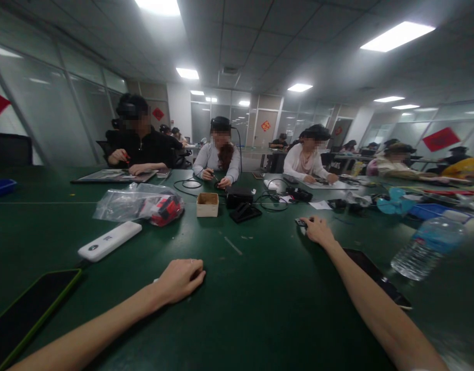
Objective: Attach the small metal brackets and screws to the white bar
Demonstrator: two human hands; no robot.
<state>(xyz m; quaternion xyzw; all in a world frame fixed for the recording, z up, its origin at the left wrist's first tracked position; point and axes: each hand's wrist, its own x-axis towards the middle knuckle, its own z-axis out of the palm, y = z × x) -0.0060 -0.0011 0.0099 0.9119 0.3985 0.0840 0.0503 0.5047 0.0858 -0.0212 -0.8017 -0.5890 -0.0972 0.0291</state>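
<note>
L hand (183, 281), lower ctr, half-curled on bench (237, 314); can't tell if holding anything. R hand (317, 229), ctr-right, fingers bent on small dark item (299, 223), grip unclear. R forearm (376, 306) part-blocks flat blk device (370, 268); btl (424, 250) far right. Box (207, 210) mid-frame.

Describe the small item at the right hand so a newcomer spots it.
On the green table, follow the right forearm up to the right hand. The small dark-and-grey item pokes out leftward from its fingertips. Unlike the larger flat black device beside the forearm, it touches the hand.
</note>
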